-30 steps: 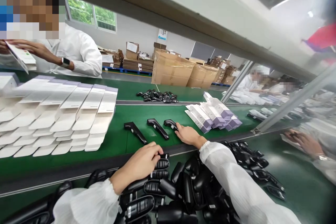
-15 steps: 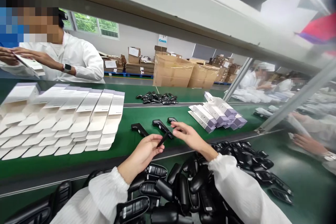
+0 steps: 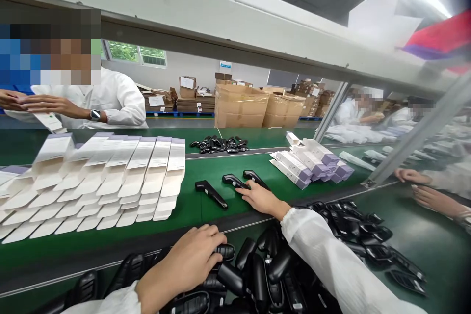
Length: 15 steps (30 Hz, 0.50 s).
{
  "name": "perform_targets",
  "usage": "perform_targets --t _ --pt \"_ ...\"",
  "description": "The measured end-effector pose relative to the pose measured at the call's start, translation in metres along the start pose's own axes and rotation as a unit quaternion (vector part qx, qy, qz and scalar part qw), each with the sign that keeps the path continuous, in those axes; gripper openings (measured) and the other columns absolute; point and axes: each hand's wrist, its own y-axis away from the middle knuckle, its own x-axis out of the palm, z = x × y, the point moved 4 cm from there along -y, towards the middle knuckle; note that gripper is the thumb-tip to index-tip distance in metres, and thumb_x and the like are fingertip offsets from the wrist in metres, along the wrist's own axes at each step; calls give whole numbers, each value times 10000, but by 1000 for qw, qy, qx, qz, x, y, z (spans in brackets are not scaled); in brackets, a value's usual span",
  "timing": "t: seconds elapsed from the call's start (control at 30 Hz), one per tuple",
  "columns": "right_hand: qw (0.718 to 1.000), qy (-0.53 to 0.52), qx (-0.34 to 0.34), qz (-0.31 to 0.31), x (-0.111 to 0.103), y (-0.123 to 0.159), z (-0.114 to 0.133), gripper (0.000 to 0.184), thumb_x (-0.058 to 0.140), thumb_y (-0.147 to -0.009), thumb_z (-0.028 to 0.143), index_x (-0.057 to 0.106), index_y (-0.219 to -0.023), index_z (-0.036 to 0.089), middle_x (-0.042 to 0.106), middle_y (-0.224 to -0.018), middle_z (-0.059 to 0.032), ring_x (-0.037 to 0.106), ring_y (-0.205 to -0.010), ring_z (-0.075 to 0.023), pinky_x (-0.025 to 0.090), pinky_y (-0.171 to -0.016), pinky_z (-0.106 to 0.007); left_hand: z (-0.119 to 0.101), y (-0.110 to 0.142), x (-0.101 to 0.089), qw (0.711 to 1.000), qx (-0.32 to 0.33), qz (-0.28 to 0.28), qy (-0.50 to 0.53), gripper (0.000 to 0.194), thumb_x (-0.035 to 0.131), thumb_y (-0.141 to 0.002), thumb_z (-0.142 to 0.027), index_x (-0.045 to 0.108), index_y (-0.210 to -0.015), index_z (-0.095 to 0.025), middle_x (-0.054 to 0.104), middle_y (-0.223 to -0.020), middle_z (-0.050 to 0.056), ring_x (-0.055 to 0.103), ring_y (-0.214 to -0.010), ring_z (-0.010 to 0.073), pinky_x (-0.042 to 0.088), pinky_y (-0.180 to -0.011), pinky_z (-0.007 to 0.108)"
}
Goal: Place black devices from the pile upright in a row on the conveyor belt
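My left hand (image 3: 187, 260) lies on a heap of black handheld devices (image 3: 265, 270) at the near edge, with its fingers curled over one of them (image 3: 225, 251). My right hand (image 3: 259, 197) reaches onto the green conveyor belt (image 3: 206, 218), fingers stretched out and low. Its fingertips touch the middle one (image 3: 234, 181) of three black devices lying in a row on the belt. The other two lie to its left (image 3: 211, 193) and right (image 3: 253, 175). Whether anything is under the right palm is hidden.
Rows of flat white cartons (image 3: 110, 171) cover the belt's left part. Purple-and-white boxes (image 3: 312, 162) lie to the right, a small pile of black devices (image 3: 221, 144) farther back. A person in white (image 3: 110, 100) handles a carton opposite. Another person's hands (image 3: 423, 191) work at right.
My left hand passed up a black device, then dropped back onto the heap. My right hand went down to the belt. The devices and cartons on the belt shifted right.
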Motion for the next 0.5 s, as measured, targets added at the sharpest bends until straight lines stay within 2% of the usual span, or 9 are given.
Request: perform_targets --t 0.07,0.13,0.27,0.37,0.43,0.5 --pt "998 63 13 8 4 -6 -1 598 380 -984 333 188 -1541 232 546 -1222 -153 628 -943 -245 493 -839 -360 1 1 2 1000 -5 -9 -5 280 408 -938 -197 614 -1114 -264 623 -1133 45 560 -1066 261 428 -875 381" --pt "995 100 24 14 4 -9 -2 656 353 -984 355 90 -1549 149 593 -1180 -178 642 -905 -265 493 -812 -370 2 3 3 1000 -9 -17 7 291 364 -944 -186 611 -1086 -245 626 -1117 51 566 -1044 252 431 -854 368" --pt "990 138 38 13 2 -12 -7 579 308 -991 358 237 -1508 107 642 -1127 -177 647 -930 -295 473 -845 -400 4 7 3 999 6 -21 36 296 327 -939 -217 619 -989 -235 630 -1044 50 570 -987 248 426 -822 358" --pt "987 137 87 9 -2 -17 -10 563 313 -999 370 258 -1505 129 665 -1083 -162 648 -949 -297 463 -863 -405 8 2 -5 992 -24 -76 103 266 331 -926 -263 586 -994 -229 625 -970 48 574 -917 233 427 -772 338" --pt "985 136 103 13 -6 -21 -8 570 335 -1000 389 259 -1506 139 664 -1090 -165 640 -980 -299 456 -881 -413 15 -6 -10 970 -70 -118 203 217 372 -907 -321 555 -968 -222 603 -874 29 574 -814 204 429 -702 307" --pt "984 136 116 -8 -17 -20 -1 572 337 -1003 419 269 -1506 157 617 -1202 -185 593 -1090 -316 433 -930 -442 23 -15 -11 926 -113 -134 336 179 449 -854 -365 532 -892 -211 562 -779 2 560 -714 173 422 -630 275"
